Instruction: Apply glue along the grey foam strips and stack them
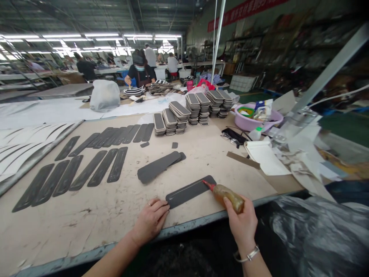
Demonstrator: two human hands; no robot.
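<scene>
A dark grey rounded panel (187, 194) lies slantwise near the table's front edge, with a thin glossy line along it. My left hand (152, 217) is closed at its left end, fingers together and fingertips on the edge; the thumb is hidden. In my right hand (243, 219) is a yellowish glue bottle (227, 195), tilted so that its red nozzle meets the panel near the right end. Just behind, a few similar panels (157, 167) lie overlapped. To the left, rows of dark panels (89, 169) with shiny streaks are spread out.
Stacks of light-edged panels (175, 117) stand at the back. Right of them are a purple basin (253, 121), eyeglasses (232, 137), a brown strip (243, 160) and paper scraps (266, 157). A white plastic bag (105, 95) sits far left. A masked person (140, 73) works across the table.
</scene>
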